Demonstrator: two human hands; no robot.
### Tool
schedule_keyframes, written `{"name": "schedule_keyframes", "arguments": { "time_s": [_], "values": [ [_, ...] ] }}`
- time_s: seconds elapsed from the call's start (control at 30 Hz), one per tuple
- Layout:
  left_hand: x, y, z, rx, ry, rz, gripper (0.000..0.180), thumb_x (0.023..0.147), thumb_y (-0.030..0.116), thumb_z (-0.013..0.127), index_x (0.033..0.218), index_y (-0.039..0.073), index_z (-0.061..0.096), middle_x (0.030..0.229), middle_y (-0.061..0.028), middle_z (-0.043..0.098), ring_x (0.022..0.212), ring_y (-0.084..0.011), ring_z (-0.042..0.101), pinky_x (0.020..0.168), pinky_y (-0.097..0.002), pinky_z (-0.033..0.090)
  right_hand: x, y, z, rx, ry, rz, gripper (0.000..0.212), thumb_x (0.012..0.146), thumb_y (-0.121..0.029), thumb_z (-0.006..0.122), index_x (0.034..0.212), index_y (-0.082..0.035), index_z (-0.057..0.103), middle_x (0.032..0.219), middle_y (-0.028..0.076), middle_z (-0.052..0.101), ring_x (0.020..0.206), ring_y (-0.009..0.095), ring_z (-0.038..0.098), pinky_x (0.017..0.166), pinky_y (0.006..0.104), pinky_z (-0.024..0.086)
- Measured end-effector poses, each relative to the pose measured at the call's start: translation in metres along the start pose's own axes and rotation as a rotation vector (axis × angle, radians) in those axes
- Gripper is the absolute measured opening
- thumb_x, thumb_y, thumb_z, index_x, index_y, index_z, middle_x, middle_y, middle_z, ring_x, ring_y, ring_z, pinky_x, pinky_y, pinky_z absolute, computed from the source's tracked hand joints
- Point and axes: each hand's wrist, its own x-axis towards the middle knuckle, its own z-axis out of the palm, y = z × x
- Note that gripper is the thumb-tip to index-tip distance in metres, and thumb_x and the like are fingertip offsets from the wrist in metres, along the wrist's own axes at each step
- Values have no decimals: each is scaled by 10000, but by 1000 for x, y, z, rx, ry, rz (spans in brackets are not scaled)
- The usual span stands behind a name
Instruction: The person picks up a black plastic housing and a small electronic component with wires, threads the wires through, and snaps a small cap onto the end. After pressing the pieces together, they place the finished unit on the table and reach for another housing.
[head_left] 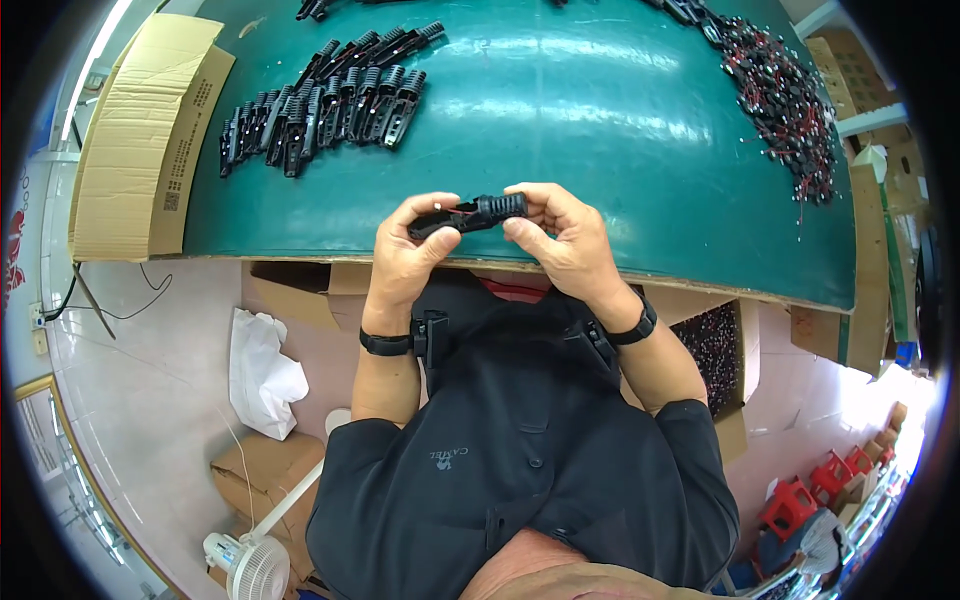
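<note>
Between both hands, just above the near edge of the green table (560, 130), I hold a black plastic housing (482, 211) with a ribbed round end and an open hollow side. A bit of red wire shows inside the hollow. My left hand (414, 245) is closed around the long open end, thumb in front. My right hand (562, 238) pinches the ribbed end between thumb and fingers. Rows of similar black housings (350, 105) lie at the far left of the table. A heap of small black parts with red wires (780, 105) spreads along the right side.
A cardboard box (135, 140) stands at the table's left edge. Under the table on the right, an open carton (740, 350) holds many small dark parts. A white bag (265, 372) and a white fan (255, 568) are on the left floor; red stools (790, 508) stand right.
</note>
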Motion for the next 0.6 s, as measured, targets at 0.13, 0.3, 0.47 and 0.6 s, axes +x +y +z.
{"name": "schedule_keyframes", "arguments": {
  "time_s": [0.13, 0.3, 0.47, 0.6],
  "values": [
    [-2, 22, -12, 449, -130, 70, 440, 908, 137, 855, 1285, 3, 672, 1157, -74, 731, 1043, -179, 685, 927, -314, 545, -2, -1, -4, -150, 40, 16, 372, 1004, -42, 728, 1363, 14, 649, 1093, 91, 751, 950, 125, 717, 860, 269, 582],
    [15, 48, -51, 924, 25, 249, 404, 925, 96, 788, 1296, 3, 658, 1145, -100, 713, 1012, -209, 678, 929, -334, 537, -11, 21, -20, -204, 34, 53, 331, 1010, -35, 714, 1333, 20, 669, 1104, 96, 750, 966, 133, 719, 870, 270, 584],
    [35, 81, -93, 833, 311, 207, 397, 941, 91, 749, 1313, -1, 647, 1165, -136, 698, 1037, -237, 679, 940, -348, 537, -11, 21, -21, -231, 0, 60, 335, 1006, -36, 716, 1333, 23, 671, 1110, 95, 749, 968, 137, 720, 871, 272, 584],
    [53, 94, -93, 880, 367, 264, 391, 947, 87, 727, 1320, 3, 643, 1178, -152, 695, 1059, -265, 685, 942, -363, 540, -8, 16, -26, -257, -55, 57, 354, 1007, -39, 716, 1350, 25, 659, 1126, 95, 746, 948, 133, 719, 868, 272, 584]
  ]
}}
